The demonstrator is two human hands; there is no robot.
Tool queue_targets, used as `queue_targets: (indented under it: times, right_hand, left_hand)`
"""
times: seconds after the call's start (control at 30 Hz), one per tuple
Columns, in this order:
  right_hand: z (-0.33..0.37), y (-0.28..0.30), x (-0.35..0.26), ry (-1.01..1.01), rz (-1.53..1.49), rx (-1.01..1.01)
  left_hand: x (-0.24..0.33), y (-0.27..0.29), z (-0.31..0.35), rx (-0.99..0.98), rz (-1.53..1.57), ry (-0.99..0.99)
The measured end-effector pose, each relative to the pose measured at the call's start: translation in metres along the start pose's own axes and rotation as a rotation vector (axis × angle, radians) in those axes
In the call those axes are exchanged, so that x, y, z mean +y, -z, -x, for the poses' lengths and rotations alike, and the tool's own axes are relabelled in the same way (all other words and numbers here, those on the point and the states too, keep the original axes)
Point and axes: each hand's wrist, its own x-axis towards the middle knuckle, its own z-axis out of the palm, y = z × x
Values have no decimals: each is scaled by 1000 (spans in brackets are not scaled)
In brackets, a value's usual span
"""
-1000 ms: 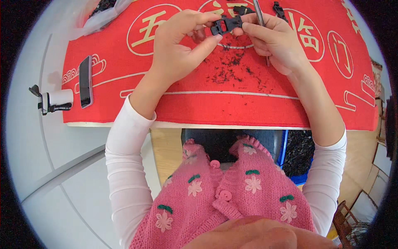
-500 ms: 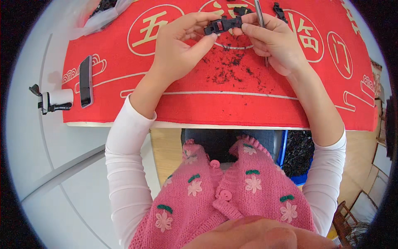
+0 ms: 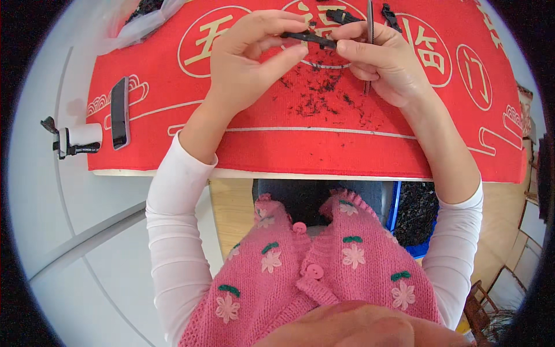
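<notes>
My right hand (image 3: 386,58) pinches one end of a small black plastic piece (image 3: 311,39), shaped like a buckle, between thumb and forefinger. A thin metal tool (image 3: 370,26), like a slim blade or tweezers, also sits in that hand, pointing away from me. Around the far left end of the piece, my left hand (image 3: 243,61) is curved with thumb and fingers apart. Its thumb does not touch the piece; whether a fingertip behind does is hard to see. Black shavings (image 3: 318,99) lie scattered below on the red cloth (image 3: 260,153).
More black plastic pieces lie beyond my hands (image 3: 342,16) and at the back right (image 3: 390,17). A phone (image 3: 119,113) and a white cylinder with a black strap (image 3: 81,139) are at the left, a plastic bag (image 3: 141,34) behind. Beside my lap, a blue bin (image 3: 394,211) holds black bits.
The black piece has turned from its broad, slotted face to its narrow edge. My left thumb and fingers have parted more around it. The metal tool has swung more upright.
</notes>
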Motion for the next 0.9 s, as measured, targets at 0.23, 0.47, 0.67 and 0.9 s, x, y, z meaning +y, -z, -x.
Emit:
queue_targets:
  times: [0.23, 0.47, 0.67, 0.9]
  right_hand:
    - [1, -1, 0, -3, 71, 37]
    - [2, -1, -1, -11, 87, 25]
    - [-2, 2, 0, 219, 349, 52]
    - [0, -2, 0, 419, 1167, 147]
  left_hand:
    - [13, -3, -1, 83, 263, 321]
    - [20, -2, -2, 19, 220, 322]
    - [14, 11, 0, -68, 34, 327]
    - [-3, 20, 1, -126, -93, 490]
